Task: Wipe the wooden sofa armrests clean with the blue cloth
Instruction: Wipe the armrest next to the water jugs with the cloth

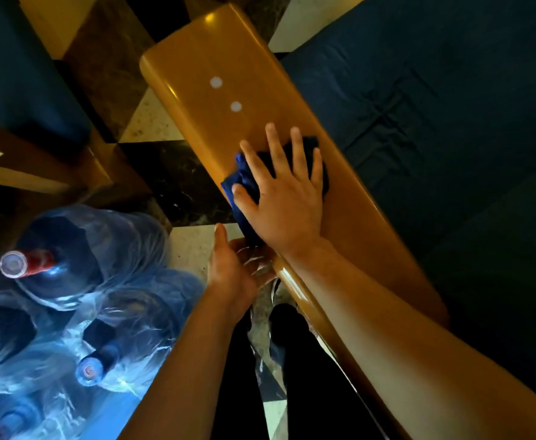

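A glossy wooden sofa armrest [215, 52] runs from the top centre down to the lower right. The blue cloth [244, 176] lies bunched on its middle, partly draped over the left edge. My right hand [282, 198] presses flat on the cloth with fingers spread. My left hand [234, 268] is cupped against the armrest's left side just below the cloth, palm turned toward the wood and fingers apart. Two round light reflections show on the wood beyond the cloth.
A dark blue sofa seat cushion [435, 122] fills the right. Large water bottles [69, 249] wrapped in clear plastic stand on the floor at lower left. Another dark cushioned wooden seat [22, 74] is at upper left. My dark-trousered legs [292, 376] stand on the tiled floor.
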`<state>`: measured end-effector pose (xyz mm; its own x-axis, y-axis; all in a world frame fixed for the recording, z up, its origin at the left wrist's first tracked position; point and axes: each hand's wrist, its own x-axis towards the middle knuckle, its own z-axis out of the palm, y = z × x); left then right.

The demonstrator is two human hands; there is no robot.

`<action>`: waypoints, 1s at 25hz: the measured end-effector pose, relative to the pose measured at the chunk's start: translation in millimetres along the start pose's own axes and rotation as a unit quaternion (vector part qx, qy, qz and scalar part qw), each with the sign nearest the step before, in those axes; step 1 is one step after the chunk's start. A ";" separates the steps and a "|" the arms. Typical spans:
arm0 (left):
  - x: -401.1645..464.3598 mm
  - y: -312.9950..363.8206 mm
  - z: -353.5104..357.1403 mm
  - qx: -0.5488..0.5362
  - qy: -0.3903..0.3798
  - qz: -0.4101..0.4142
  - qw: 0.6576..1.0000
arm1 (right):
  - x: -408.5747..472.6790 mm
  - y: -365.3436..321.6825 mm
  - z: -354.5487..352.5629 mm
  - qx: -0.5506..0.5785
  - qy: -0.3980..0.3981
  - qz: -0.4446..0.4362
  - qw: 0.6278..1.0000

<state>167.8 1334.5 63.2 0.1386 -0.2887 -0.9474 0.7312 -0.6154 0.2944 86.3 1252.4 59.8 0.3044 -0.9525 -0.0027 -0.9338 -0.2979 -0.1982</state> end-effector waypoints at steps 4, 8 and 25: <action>3.9 15.9 3.6 0.031 -0.004 -0.054 0.998 | -98.8 32.0 -17.3 -0.020 -0.058 -0.081 0.995; 18.1 62.5 29.9 0.013 0.021 0.004 1.000 | -86.8 85.5 -38.4 -0.026 -0.091 0.148 0.984; 47.2 182.8 27.1 0.011 0.050 0.065 0.997 | 9.7 -29.1 -7.2 -0.047 -0.078 -0.036 0.995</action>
<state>289.9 1188.5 75.7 0.2972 -0.2935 -0.9086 0.6875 -0.5945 0.4169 115.0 1251.5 72.5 0.3895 -0.9094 -0.1458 -0.9199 -0.3764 -0.1102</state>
